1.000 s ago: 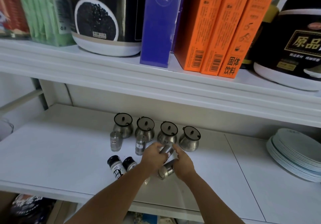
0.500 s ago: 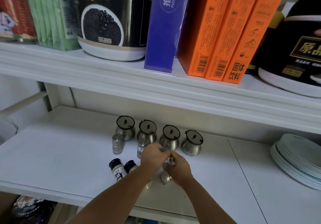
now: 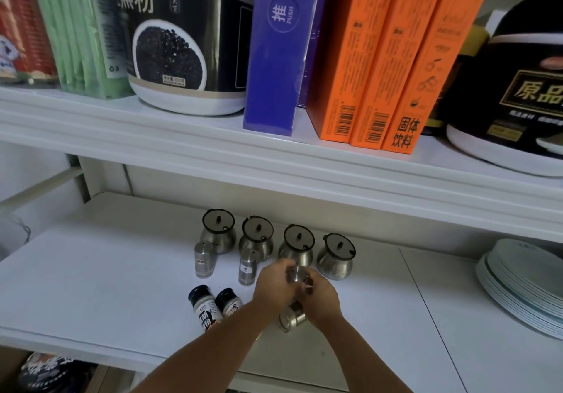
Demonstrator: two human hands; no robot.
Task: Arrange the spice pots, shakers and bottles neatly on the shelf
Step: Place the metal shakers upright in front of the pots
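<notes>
Your left hand (image 3: 274, 284) and right hand (image 3: 321, 299) both curl their fingers around one small cylindrical steel shaker (image 3: 296, 273), upright.

You are standing at a white shelf (image 3: 91, 286) that looks like home kitchen or pantry storage. On the board above you is packaged food: a round tub (image 3: 182, 42) printed with dark grains, a blue box (image 3: 280, 57) and three orange boxes (image 3: 387, 57) of drink mix with barcodes. To your right is a stack of white plates (image 3: 524, 283). In front of you stand lidded steel spice pots (image 3: 257, 229) and small shakers (image 3: 204, 260).
</notes>
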